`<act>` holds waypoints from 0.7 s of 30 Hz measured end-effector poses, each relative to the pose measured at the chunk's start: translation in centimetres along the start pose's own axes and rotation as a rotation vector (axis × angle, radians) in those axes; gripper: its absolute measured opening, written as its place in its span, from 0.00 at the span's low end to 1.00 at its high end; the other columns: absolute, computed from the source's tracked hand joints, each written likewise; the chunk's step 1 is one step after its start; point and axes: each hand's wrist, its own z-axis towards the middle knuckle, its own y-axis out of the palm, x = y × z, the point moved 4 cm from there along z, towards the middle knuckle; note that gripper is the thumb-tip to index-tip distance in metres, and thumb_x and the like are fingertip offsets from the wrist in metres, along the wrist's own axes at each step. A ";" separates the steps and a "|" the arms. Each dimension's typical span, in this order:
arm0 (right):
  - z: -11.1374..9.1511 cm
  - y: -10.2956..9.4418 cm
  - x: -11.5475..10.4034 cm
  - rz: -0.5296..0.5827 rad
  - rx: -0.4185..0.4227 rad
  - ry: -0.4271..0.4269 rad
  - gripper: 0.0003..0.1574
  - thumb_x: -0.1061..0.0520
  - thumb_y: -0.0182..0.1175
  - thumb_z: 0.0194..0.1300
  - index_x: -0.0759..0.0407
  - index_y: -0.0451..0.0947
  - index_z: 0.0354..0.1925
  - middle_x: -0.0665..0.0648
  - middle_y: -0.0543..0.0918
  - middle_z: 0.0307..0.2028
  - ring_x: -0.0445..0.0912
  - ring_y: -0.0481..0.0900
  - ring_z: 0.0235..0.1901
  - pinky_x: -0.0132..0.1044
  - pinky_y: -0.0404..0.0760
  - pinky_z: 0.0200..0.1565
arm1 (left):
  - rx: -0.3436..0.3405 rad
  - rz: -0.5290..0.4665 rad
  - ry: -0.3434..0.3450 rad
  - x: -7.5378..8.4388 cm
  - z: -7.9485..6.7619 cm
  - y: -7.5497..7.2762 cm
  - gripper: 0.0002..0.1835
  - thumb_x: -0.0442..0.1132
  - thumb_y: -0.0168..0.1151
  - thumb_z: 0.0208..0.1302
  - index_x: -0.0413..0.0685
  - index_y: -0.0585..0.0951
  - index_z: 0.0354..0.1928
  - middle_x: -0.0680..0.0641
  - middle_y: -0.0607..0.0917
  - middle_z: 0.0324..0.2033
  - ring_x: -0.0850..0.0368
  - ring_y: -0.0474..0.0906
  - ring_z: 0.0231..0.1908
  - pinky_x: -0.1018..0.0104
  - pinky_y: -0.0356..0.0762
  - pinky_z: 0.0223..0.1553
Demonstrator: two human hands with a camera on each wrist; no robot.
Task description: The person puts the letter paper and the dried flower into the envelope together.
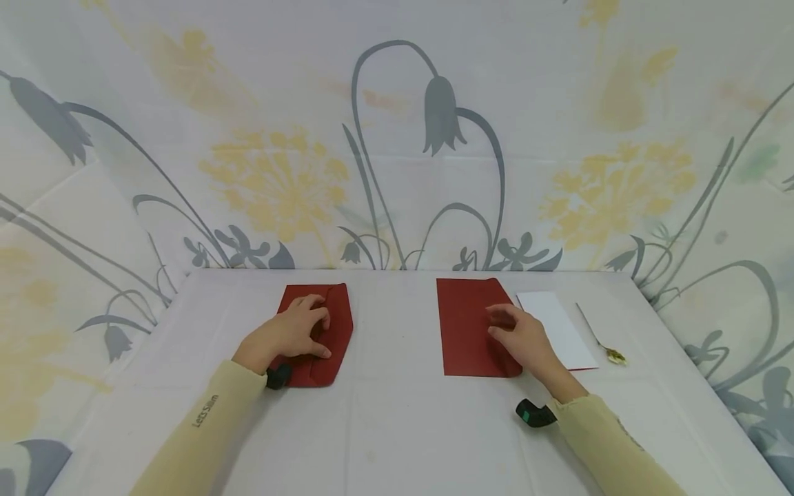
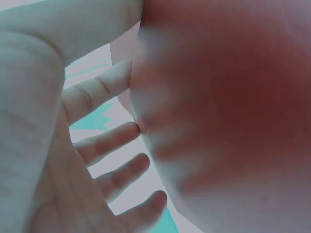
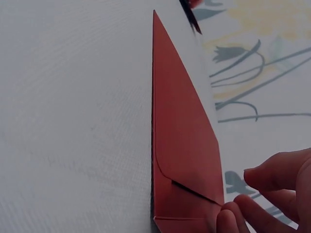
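Note:
Two red envelopes lie on the white table in the head view. My left hand (image 1: 291, 332) rests on the left envelope (image 1: 338, 324), its thumb and fingers spread apart. In the left wrist view the fingertips meet that envelope (image 2: 243, 107), which is close and blurred. Over the right side of the other envelope (image 1: 465, 331), my right hand (image 1: 524, 337) reaches with thumb and forefinger apart. In the right wrist view, fingertips (image 3: 228, 208) touch or nearly touch this envelope's (image 3: 182, 121) edge near its flap; contact is hard to tell.
Right of my right hand lies a white card (image 1: 555, 327) with a red edge under it. Beyond it is a thin stick with a gold end (image 1: 614, 356). A flower-patterned cloth (image 1: 403, 138) hangs behind the white tabletop (image 1: 393, 427). Black wrist devices (image 1: 535, 413) sit at my cuffs.

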 end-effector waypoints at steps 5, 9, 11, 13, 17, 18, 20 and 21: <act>-0.1 0.0 -0.1 -0.013 -0.015 0.014 0.24 0.62 0.61 0.68 0.62 0.73 0.61 0.64 0.80 0.55 0.59 0.77 0.55 0.53 0.78 0.53 | 0.056 -0.013 0.065 0.8 0.2 -0.5 0.17 0.49 0.76 0.55 0.53 0.76 0.36 0.39 0.69 0.65 0.39 0.61 0.65 0.48 0.76 0.53; -0.2 0.1 -0.1 -0.015 -0.045 0.030 0.24 0.61 0.60 0.69 0.62 0.72 0.62 0.65 0.79 0.56 0.60 0.77 0.56 0.52 0.79 0.53 | 0.125 -0.041 0.155 2.5 0.6 -1.3 0.13 0.44 0.73 0.60 0.51 0.78 0.37 0.47 0.77 0.54 0.48 0.72 0.53 0.55 0.76 0.49; -0.2 0.2 -0.1 -0.012 -0.054 0.035 0.24 0.61 0.59 0.70 0.62 0.72 0.62 0.65 0.79 0.57 0.59 0.77 0.56 0.52 0.79 0.53 | 0.166 -0.073 0.207 3.6 1.0 -1.5 0.10 0.41 0.72 0.61 0.51 0.78 0.38 0.51 0.79 0.46 0.53 0.75 0.46 0.57 0.76 0.48; -0.3 0.3 0.0 -0.003 -0.055 0.039 0.23 0.61 0.59 0.70 0.62 0.72 0.62 0.64 0.79 0.57 0.59 0.77 0.56 0.51 0.79 0.53 | 0.192 -0.112 0.244 4.8 1.5 -1.4 0.09 0.38 0.71 0.61 0.52 0.79 0.38 0.54 0.80 0.40 0.54 0.76 0.41 0.59 0.76 0.46; -0.3 0.3 0.1 0.007 -0.052 0.039 0.22 0.60 0.58 0.70 0.62 0.73 0.61 0.64 0.79 0.57 0.59 0.78 0.55 0.52 0.79 0.53 | 0.197 -0.175 0.300 6.6 2.7 -0.4 0.07 0.36 0.70 0.62 0.54 0.79 0.37 0.57 0.82 0.38 0.54 0.80 0.40 0.61 0.77 0.44; -0.3 0.3 0.1 0.010 -0.051 0.041 0.22 0.60 0.58 0.70 0.62 0.73 0.61 0.64 0.79 0.57 0.58 0.78 0.55 0.52 0.79 0.53 | 0.184 -0.182 0.307 7.0 3.0 0.0 0.07 0.36 0.69 0.63 0.55 0.79 0.36 0.59 0.82 0.38 0.55 0.80 0.41 0.62 0.77 0.44; -0.3 0.2 0.2 0.015 -0.050 0.044 0.22 0.60 0.58 0.70 0.62 0.73 0.61 0.63 0.79 0.57 0.58 0.78 0.55 0.53 0.78 0.54 | 0.164 -0.194 0.327 7.6 3.8 0.6 0.07 0.37 0.69 0.63 0.56 0.79 0.35 0.60 0.82 0.37 0.57 0.80 0.42 0.62 0.77 0.45; -0.3 0.2 0.2 0.016 -0.050 0.045 0.22 0.60 0.58 0.71 0.62 0.73 0.61 0.63 0.79 0.57 0.58 0.78 0.55 0.53 0.78 0.55 | 0.150 -0.200 0.330 8.0 4.2 0.9 0.07 0.38 0.69 0.63 0.57 0.78 0.34 0.61 0.82 0.36 0.58 0.80 0.42 0.63 0.77 0.45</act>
